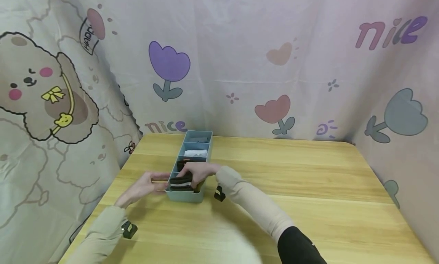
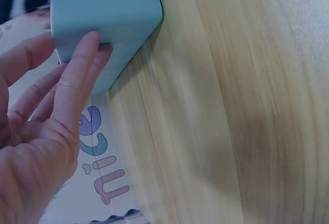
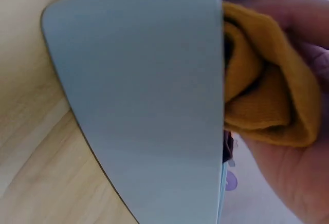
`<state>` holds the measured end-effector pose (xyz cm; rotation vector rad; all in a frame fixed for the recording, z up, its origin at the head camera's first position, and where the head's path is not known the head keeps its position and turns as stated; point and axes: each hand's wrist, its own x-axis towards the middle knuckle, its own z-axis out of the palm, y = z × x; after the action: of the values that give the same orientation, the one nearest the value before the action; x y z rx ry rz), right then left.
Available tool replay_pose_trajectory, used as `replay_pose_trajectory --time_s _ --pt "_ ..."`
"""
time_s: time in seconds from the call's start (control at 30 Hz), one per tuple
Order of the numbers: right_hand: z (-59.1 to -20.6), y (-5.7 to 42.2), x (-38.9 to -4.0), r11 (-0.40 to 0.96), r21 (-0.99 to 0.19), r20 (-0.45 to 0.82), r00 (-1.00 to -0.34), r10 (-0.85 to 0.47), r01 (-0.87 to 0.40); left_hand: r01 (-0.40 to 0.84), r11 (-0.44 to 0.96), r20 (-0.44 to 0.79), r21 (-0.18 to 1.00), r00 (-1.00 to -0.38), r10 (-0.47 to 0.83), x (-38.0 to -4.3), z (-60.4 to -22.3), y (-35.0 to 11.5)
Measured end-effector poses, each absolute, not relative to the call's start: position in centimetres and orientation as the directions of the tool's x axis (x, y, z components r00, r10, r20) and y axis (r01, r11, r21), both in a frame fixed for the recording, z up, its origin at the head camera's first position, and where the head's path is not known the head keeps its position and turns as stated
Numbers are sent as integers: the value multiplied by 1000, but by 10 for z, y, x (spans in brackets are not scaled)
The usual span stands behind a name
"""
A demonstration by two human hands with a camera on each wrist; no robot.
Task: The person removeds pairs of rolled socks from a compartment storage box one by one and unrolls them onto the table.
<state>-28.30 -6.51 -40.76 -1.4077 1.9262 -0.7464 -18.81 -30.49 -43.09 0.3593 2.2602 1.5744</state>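
Note:
A long light-blue divided box stands on the table, with dark folded socks and a pale one packed in its near compartment. My right hand reaches into that compartment from the right. In the right wrist view its fingers and thumb curve round a folded mustard-yellow sock, which bulges above the rim of the box. My left hand is at the box's left side. Its straight fingers lie against the wall, and the thumb is near the rim.
Farther compartments hold a dark item, white folded fabric and grey-blue fabric. The wooden table extends right of the box. A printed curtain hangs behind the table's far edge and along both sides.

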Motion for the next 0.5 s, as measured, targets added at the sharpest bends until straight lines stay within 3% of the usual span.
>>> replay_pose_trajectory --time_s 0.27,0.5 --pt "-403 -43 -293 -37 -945 93 -157 -983 -326 -5 347 -149 938 -909 390 -187 -431 -305" --pt "-380 -13 -298 -157 -930 223 -168 -960 -333 -13 343 -149 939 -915 374 -187 -431 -305"
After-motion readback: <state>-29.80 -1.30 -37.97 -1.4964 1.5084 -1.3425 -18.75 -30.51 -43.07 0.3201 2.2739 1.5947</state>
